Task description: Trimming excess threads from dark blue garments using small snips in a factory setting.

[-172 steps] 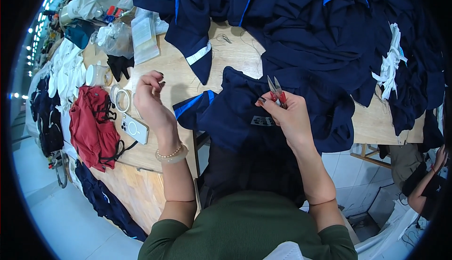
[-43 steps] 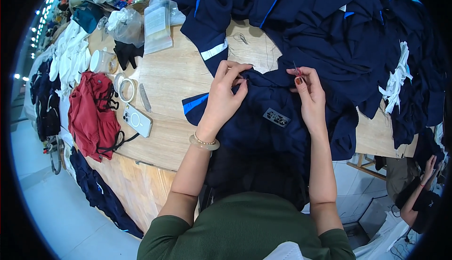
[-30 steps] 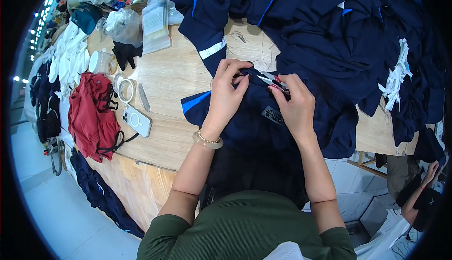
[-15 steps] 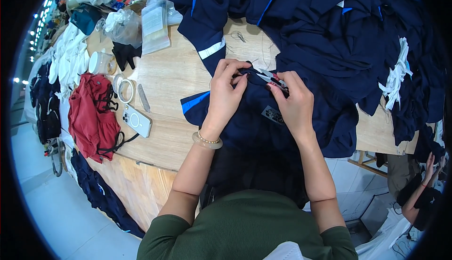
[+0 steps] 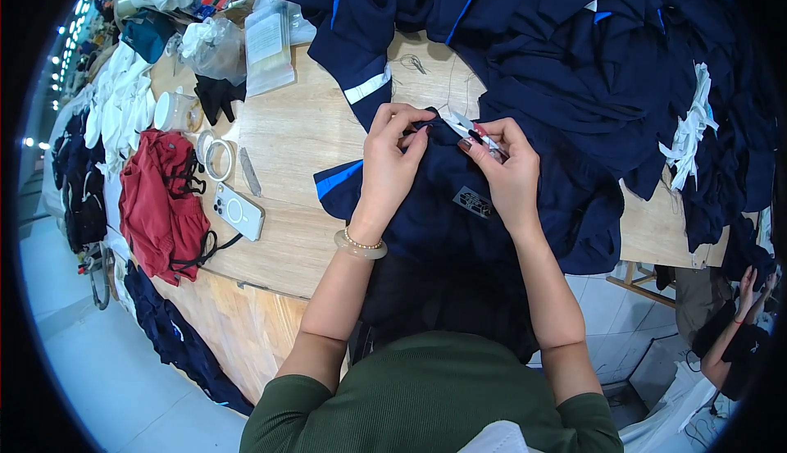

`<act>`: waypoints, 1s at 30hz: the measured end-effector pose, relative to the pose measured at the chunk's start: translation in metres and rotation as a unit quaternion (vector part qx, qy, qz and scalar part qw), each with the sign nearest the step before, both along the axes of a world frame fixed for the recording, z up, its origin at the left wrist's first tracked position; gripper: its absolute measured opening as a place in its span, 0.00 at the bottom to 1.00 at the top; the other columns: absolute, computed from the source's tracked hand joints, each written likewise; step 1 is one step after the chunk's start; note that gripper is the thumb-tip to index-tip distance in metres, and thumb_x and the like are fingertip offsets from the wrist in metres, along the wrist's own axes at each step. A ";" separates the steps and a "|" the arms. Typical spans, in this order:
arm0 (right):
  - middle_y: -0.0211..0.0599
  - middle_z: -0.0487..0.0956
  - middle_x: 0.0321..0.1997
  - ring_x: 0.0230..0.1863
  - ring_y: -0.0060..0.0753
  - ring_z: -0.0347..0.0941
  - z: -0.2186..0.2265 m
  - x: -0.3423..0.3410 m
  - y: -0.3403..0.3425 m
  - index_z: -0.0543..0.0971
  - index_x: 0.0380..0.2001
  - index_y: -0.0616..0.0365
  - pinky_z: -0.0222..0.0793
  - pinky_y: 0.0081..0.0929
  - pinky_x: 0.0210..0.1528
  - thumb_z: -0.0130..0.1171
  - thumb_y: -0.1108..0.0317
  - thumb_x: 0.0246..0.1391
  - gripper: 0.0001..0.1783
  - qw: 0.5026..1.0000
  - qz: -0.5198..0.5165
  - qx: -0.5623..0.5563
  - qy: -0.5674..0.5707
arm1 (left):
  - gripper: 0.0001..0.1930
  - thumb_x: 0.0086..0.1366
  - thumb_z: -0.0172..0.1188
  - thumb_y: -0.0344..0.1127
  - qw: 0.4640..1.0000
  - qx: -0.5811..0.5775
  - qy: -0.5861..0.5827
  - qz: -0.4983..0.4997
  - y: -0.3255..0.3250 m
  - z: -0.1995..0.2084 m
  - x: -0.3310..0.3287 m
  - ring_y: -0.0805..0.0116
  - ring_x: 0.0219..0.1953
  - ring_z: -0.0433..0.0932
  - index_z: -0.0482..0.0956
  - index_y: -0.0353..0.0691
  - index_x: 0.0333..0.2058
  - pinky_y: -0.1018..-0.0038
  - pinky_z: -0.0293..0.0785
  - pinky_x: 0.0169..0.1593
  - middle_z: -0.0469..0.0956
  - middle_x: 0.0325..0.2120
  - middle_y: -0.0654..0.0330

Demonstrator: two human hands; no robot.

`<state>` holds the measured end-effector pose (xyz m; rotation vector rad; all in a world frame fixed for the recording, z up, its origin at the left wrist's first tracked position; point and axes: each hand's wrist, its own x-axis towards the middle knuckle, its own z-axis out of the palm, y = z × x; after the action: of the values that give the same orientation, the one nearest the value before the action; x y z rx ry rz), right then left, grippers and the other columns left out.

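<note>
A navy garment with blue trim (image 5: 443, 207) lies across the wooden table's front edge, a small grey label on it. My left hand (image 5: 392, 158) pinches a fold of its fabric near the top. My right hand (image 5: 504, 170) holds small thread snips with red handles (image 5: 474, 133), their blades pointing left at the pinched fabric between both hands.
A big heap of navy garments (image 5: 574, 35) fills the back and right of the table (image 5: 287, 133). A white phone (image 5: 238, 212), tape rolls (image 5: 215, 156), red cloth (image 5: 160, 203) and plastic bags (image 5: 266, 39) lie at the left. Another person's hand (image 5: 748, 281) shows at lower right.
Both hands came together on the garment; the right hand swung the snips from pointing up to pointing left at the fabric the left hand now pinches.
</note>
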<state>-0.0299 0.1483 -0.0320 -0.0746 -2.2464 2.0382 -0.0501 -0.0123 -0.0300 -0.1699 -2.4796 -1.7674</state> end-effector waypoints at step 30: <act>0.22 0.64 0.11 0.12 0.11 0.54 0.027 0.011 0.015 0.75 0.21 0.58 0.42 0.14 0.16 0.58 0.60 0.56 0.15 0.936 0.040 -0.236 -0.258 | 0.03 0.65 0.50 0.23 0.996 0.024 0.004 0.090 0.023 0.000 0.007 0.71 0.29 0.80 0.71 0.28 0.33 0.79 0.75 0.34 0.79 0.27 0.54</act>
<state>-0.0187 0.1636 -0.0051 -0.6361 -1.9432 2.8277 -0.0435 0.0109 -0.0296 0.0490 -2.3595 -1.7453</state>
